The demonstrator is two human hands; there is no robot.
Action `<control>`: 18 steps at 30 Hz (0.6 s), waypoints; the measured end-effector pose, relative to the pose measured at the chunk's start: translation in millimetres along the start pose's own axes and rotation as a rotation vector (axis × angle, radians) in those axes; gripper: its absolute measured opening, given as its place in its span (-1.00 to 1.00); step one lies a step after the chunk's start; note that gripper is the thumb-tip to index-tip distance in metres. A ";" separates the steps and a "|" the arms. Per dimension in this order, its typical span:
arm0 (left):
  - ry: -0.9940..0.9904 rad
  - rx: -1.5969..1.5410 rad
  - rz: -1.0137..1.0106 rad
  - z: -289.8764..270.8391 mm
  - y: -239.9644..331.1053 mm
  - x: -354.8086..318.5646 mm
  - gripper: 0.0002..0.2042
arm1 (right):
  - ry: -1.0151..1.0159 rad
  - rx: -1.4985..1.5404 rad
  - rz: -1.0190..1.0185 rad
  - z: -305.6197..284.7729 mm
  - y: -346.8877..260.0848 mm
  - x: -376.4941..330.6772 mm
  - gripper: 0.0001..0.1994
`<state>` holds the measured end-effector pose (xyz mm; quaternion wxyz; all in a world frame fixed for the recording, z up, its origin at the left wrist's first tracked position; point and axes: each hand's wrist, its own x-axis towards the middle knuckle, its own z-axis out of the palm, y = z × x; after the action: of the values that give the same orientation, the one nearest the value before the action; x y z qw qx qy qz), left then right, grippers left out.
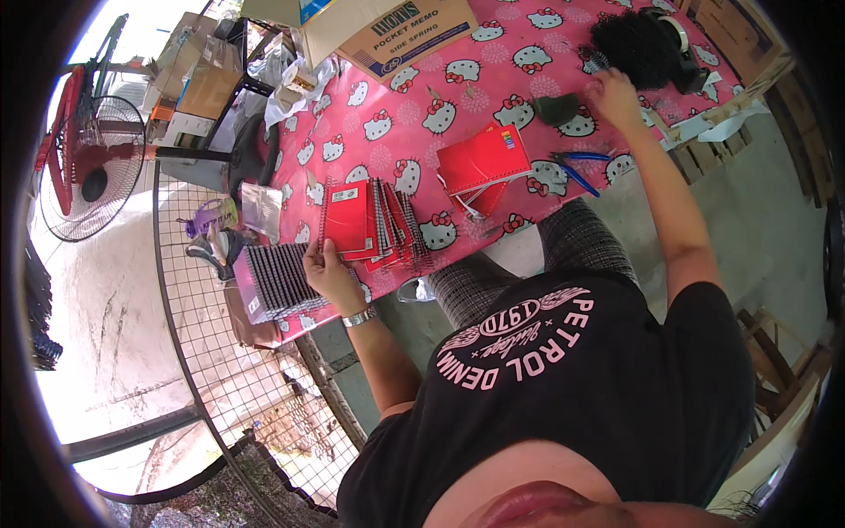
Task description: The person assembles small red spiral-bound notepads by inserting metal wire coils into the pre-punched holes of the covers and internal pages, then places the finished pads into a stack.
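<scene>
My left hand pinches the lower left corner of a red spiral notebook. This notebook lies on top of a fanned row of red notebooks with dark spiral bindings. Just below the hand is a block of stacked spiral-bound notebooks with a purple cover. At the far right, my right hand has its fingers drawn together at a small dark spiral coil, beside a heap of black spiral coils. Its fingertips are small and partly hidden.
Red notebooks lie mid-table on a pink patterned cover. Blue-handled pliers and a dark green block are right of them. A cardboard box stands at the back, a fan at the left.
</scene>
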<state>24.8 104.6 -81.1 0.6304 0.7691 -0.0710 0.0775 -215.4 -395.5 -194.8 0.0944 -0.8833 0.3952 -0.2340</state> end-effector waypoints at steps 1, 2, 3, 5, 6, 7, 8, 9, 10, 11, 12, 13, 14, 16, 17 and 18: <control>0.016 0.045 -0.015 0.5 -7.5 -4.5 -0.76 | 0.028 -0.087 -0.013 4.3 9.3 8.2 -0.75; 0.064 0.191 0.118 -0.9 -18.1 -7.2 -0.74 | 0.058 -0.165 -0.028 9.6 15.0 14.5 -0.74; 0.088 0.330 0.195 -5.3 -27.1 -10.0 -0.75 | 0.089 -0.244 -0.041 15.2 19.8 20.5 -0.74; 0.112 0.610 0.344 -9.4 -37.2 -14.5 -0.75 | 0.021 -0.337 -0.114 25.9 33.1 28.0 -0.74; 0.095 0.685 0.358 -10.6 -37.6 -14.2 -0.75 | -0.014 -0.388 -0.145 29.6 39.4 31.9 -0.73; 0.091 0.742 0.400 -8.8 -34.2 -14.6 -0.74 | -0.045 -0.383 -0.149 31.3 42.9 37.6 -0.74; 0.084 0.797 0.443 -6.1 -30.5 -14.1 -0.74 | -0.075 -0.379 -0.149 31.9 47.6 43.0 -0.74; 0.074 0.849 0.489 -1.8 -26.7 -12.7 -0.74 | -0.105 -0.377 -0.146 30.7 54.6 43.9 -0.75; 0.109 0.873 0.565 5.2 -19.2 -14.8 -0.73 | -0.065 -0.297 -0.106 30.2 51.7 42.9 -0.76; 0.144 0.891 0.642 19.2 -6.1 -20.1 -0.73 | -0.022 -0.220 -0.065 24.3 42.4 43.2 -0.78; 0.175 0.901 0.721 38.1 6.5 -26.3 -0.72 | 0.025 -0.150 -0.020 15.9 34.3 42.5 -0.79; -0.018 0.756 0.789 58.2 19.8 -34.0 -0.73 | 0.069 -0.053 -0.033 8.0 22.7 41.8 -0.78; -0.207 0.606 0.847 80.6 31.5 -44.4 -0.73 | 0.113 0.042 -0.050 -0.1 9.4 41.5 -0.77; -0.612 0.577 0.993 122.9 45.8 -72.8 -0.71 | 0.144 0.214 -0.096 -10.8 -10.9 35.2 -0.74; -0.666 0.551 1.066 143.6 48.2 -85.7 -0.71 | 0.134 0.296 -0.131 -13.4 -22.1 32.1 -0.73; -0.720 0.522 1.140 159.7 49.7 -93.9 -0.70 | 0.125 0.376 -0.166 -18.0 -34.9 29.0 -0.72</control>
<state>-72.7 -60.6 -83.9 0.2253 0.7157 -0.6436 0.1507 -184.6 -393.3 -156.9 0.2131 -0.8634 0.2756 -0.3649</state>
